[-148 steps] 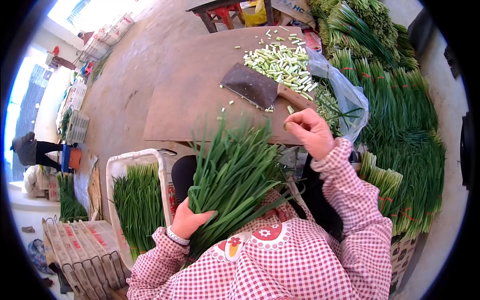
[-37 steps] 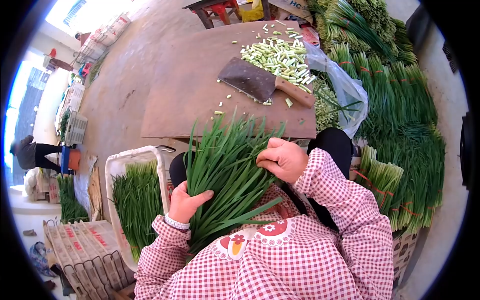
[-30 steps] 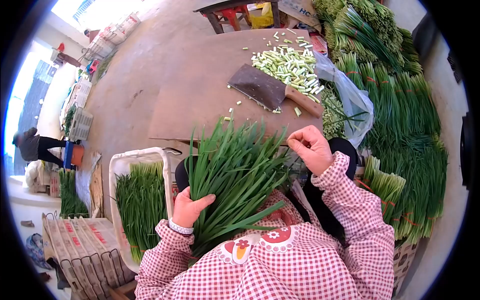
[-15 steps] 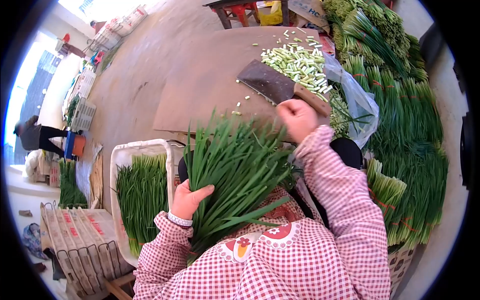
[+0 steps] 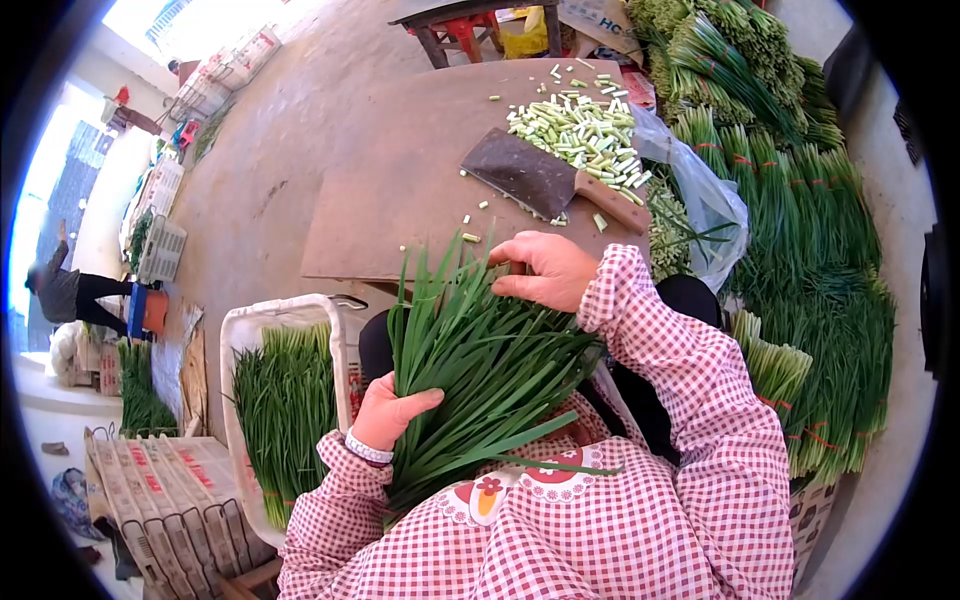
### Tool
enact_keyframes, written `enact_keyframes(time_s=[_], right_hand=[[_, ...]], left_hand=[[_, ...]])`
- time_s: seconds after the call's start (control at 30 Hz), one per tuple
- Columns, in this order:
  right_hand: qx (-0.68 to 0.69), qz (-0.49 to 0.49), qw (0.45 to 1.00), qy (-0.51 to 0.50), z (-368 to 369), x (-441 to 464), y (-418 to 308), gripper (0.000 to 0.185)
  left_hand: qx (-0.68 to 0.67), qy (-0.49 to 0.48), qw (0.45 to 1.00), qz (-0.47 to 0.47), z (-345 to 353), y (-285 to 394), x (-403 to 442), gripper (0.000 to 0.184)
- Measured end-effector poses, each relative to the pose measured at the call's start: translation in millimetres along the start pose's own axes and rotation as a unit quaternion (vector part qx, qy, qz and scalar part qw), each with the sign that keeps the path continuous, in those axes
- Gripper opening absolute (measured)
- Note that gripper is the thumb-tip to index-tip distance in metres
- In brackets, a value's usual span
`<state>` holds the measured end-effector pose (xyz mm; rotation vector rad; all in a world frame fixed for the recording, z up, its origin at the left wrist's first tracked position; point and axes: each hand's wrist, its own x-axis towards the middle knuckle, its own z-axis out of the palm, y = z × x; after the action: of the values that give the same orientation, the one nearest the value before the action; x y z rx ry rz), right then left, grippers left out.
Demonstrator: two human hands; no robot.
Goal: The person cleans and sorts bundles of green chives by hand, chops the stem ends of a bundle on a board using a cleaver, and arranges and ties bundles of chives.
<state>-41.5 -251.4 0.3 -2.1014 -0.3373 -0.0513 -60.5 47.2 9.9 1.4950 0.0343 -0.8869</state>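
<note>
One loose bunch of long, flat, dark-green leaves (image 5: 490, 365) lies across the lap of a person in red-and-white checked clothing (image 5: 590, 530), the leaf tips reaching the near edge of a brown, flat tabletop (image 5: 375, 190). The left hand (image 5: 398, 412) closes around the bunch on its left side, thumb laid over the leaves. The right hand (image 5: 548, 272) is half-curled at the far tips, thumb and fingers slightly parted; whether it grips a leaf cannot be told. On the tabletop's right part rests a dark, broad-bladed cleaver with a wooden handle (image 5: 522, 172), beside a scattered heap of short, pale-green cut stems (image 5: 585, 135). A clear plastic bag (image 5: 718, 215) hangs at the right edge. To the left stands a white plastic crate (image 5: 230, 400) holding upright green stalks (image 5: 285, 410); to the right, red-banded bundles of green stalks (image 5: 810, 230) are massed.
</note>
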Motion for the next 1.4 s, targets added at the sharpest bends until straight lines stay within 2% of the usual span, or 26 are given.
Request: enact_keyframes(time_s=[0.1, 0.13, 0.17, 0.23, 0.3, 0.37, 0.4, 0.47, 0.5, 0.57, 0.63, 0.67, 0.7, 0.77, 0.8, 0.87, 0.93, 0.97, 1.0, 1.07, 1.1, 1.17, 1.27, 1.3, 1.37, 1.4], right_hand=[[-0.015, 0.001, 1.000, -0.008, 10, 6, 3, 0.027], [0.009, -0.046, 0.999, 0.010, 17, 10, 5, 0.019], [0.011, -0.047, 0.999, 0.010, 20, 8, 7, 0.019], [0.034, 0.017, 0.998, 0.059, 23, 5, 4, 0.017], [0.180, 0.117, 0.951, 0.222, 27, 6, 24, 0.014], [0.245, 0.159, 0.922, 0.253, 5, 1, 33, 0.013], [0.244, 0.158, 0.924, 0.250, -4, -4, 27, 0.013], [0.304, 0.230, 0.913, 0.145, -22, -16, 5, 0.015], [0.344, 0.190, 0.912, 0.122, -19, -20, -3, 0.022], [0.248, 0.141, 0.956, 0.071, -9, -24, -23, 0.030], [0.146, 0.012, 0.989, 0.035, 6, -22, -24, 0.039], [0.167, 0.033, 0.985, 0.014, 12, -21, -28, 0.047], [0.169, 0.039, 0.985, 0.009, 15, -18, -36, 0.038], [0.103, -0.036, 0.993, 0.041, 35, -9, -26, 0.027], [0.105, -0.037, 0.993, 0.042, 40, -6, -25, 0.027], [0.101, -0.027, 0.986, 0.132, 47, 0, -25, 0.014], [0.226, 0.123, 0.942, 0.216, 40, 6, -21, 0.011], [0.290, 0.171, 0.907, 0.255, 22, 6, -18, 0.011], [0.287, 0.191, 0.899, 0.271, 6, 3, -11, 0.010], [0.308, 0.173, 0.915, 0.194, -21, -17, -7, 0.011], [0.274, 0.208, 0.933, 0.101, -36, -33, -15, 0.012], [0.236, 0.143, 0.961, -0.028, -37, -62, -16, 0.012], [0.063, 0.021, 0.993, -0.098, -21, -91, -17, 0.013], [0.023, -0.012, 0.994, -0.105, -11, -97, -16, 0.019], [0.022, 0.037, 0.992, -0.118, 7, -102, -25, 0.025], [-0.015, 0.003, 0.994, -0.109, 18, -104, -21, 0.027]], left_hand=[[0.005, -0.001, 1.000, -0.001, 0, -2, -1, 0.031], [0.009, -0.003, 1.000, 0.001, 0, -3, -1, 0.033], [0.010, 0.000, 1.000, 0.000, 0, -3, -1, 0.033], [0.007, 0.000, 1.000, 0.000, -1, -4, 1, 0.033], [0.017, 0.008, 1.000, -0.004, -2, -8, 4, 0.030], [0.003, 0.012, 1.000, -0.003, -2, -10, 7, 0.032], [0.015, 0.011, 1.000, 0.002, -1, -12, 9, 0.034], [0.023, 0.005, 1.000, 0.005, 4, -12, 11, 0.034], [0.036, -0.003, 0.999, 0.008, 6, -12, 13, 0.034], [0.031, -0.001, 1.000, 0.005, 10, -12, 15, 0.035], [0.063, -0.009, 0.998, 0.010, 13, -11, 15, 0.036], [0.050, -0.007, 0.999, 0.009, 14, -11, 14, 0.036], [0.051, -0.005, 0.999, 0.010, 15, -12, 14, 0.036], [0.039, 0.000, 0.999, 0.000, 16, -13, 12, 0.035], [0.045, 0.006, 0.999, 0.001, 16, -14, 12, 0.034], [0.060, 0.010, 0.998, 0.006, 13, -14, 11, 0.034], [0.073, 0.014, 0.997, 0.011, 9, -16, 11, 0.034], [0.059, 0.029, 0.998, 0.016, 7, -17, 10, 0.034], [0.047, 0.043, 0.998, 0.020, 4, -16, 10, 0.033], [0.036, 0.044, 0.998, 0.017, -4, -14, 11, 0.033], [0.025, 0.045, 0.999, 0.018, -6, -15, 11, 0.032], [0.012, 0.047, 0.998, 0.027, -6, -15, 13, 0.031], [0.005, 0.041, 0.999, 0.021, -4, -13, 16, 0.032], [0.008, 0.037, 0.999, 0.024, -4, -14, 18, 0.033], [0.021, 0.038, 0.999, 0.029, -1, -12, 19, 0.033], [0.025, 0.037, 0.999, 0.027, 0, -12, 18, 0.033]])
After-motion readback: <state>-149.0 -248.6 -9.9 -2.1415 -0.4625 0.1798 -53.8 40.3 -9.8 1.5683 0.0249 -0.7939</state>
